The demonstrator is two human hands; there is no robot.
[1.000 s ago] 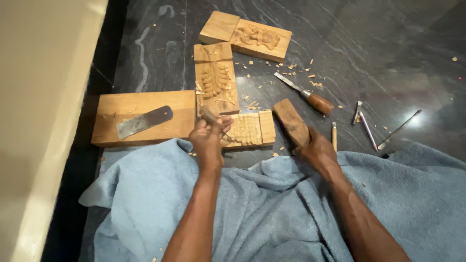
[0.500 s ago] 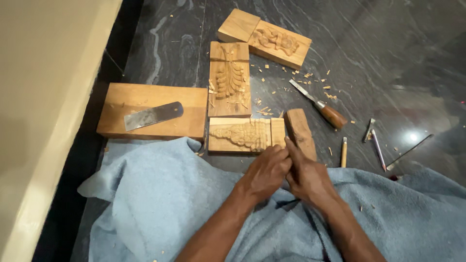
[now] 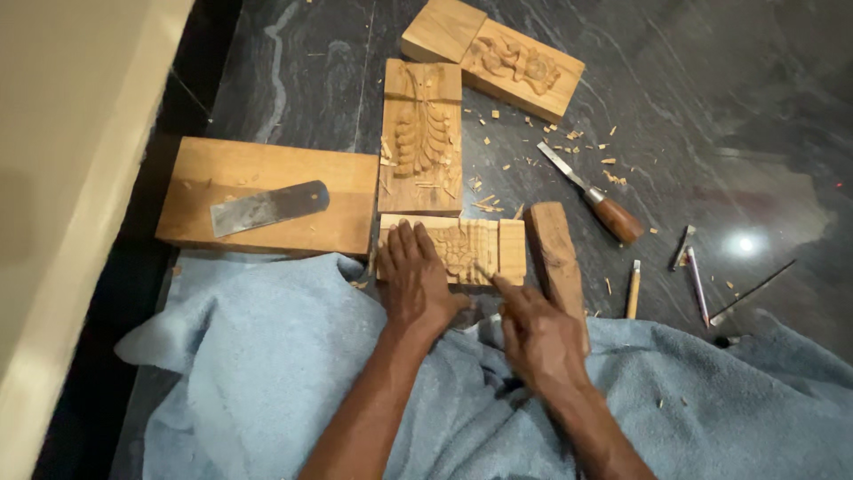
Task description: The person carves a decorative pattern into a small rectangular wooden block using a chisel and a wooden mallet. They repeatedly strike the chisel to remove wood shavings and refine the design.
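A small carved wooden block [image 3: 471, 251] lies on the dark stone floor just past a blue cloth [image 3: 267, 382]. My left hand [image 3: 413, 283] rests flat on the block's left part, fingers spread and pressing down. My right hand [image 3: 538, 338] is closed around a thin carving tool [image 3: 486, 271]. The tool's tip touches the block's lower edge near the carved relief. A wooden mallet [image 3: 555, 253] lies on the floor against the block's right side, beside my right hand and not held.
A plain wooden slab [image 3: 346, 191] at the left carries a flat metal blade [image 3: 267, 209]. Two carved panels [image 3: 422, 133] [image 3: 502, 58] lie further off. A wooden-handled chisel [image 3: 591, 196], a pencil-like tool [image 3: 633, 289], thin metal tools [image 3: 693, 267] and wood chips lie at the right. A cream wall [image 3: 71, 178] runs along the left.
My right hand let go of the mallet, which now lies beside the block, and holds a thin tool. My left hand moved flat onto the block. The view shifted slightly.
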